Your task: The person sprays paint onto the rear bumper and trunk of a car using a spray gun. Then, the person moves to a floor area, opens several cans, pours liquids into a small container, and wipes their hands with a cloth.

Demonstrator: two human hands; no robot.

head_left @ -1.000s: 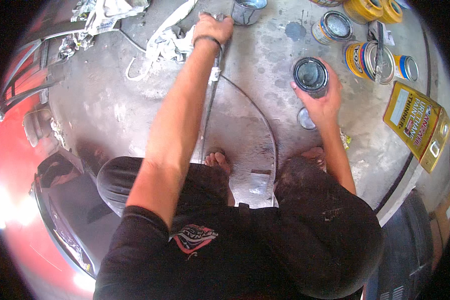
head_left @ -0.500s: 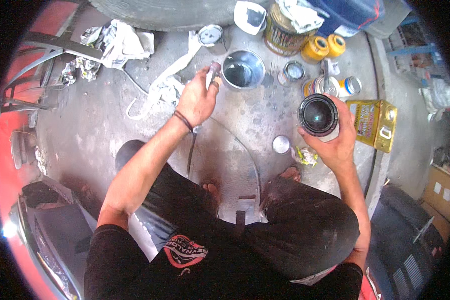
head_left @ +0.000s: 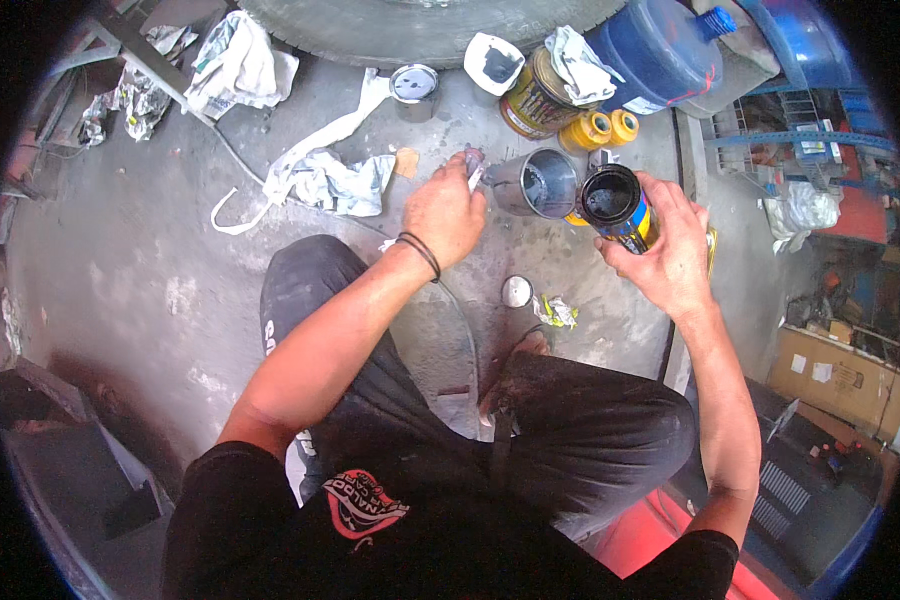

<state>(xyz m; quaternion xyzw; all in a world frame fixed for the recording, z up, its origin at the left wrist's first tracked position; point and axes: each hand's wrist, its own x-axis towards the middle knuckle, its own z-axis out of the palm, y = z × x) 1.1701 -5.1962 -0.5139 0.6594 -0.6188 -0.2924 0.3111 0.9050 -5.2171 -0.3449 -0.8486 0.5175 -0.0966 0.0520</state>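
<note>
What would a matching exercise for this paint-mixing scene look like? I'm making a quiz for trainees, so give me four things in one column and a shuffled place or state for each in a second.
Things
1. open paint can
2. metal cup
3. small round lid
4. white rag

Places or states
A. lying flat on the floor near the person's foot
B. crumpled on the floor to the left of the left hand
C. held tilted in the right hand
D. standing on the floor between the two hands

Pairs: 1-C, 2-D, 3-A, 4-B
</note>
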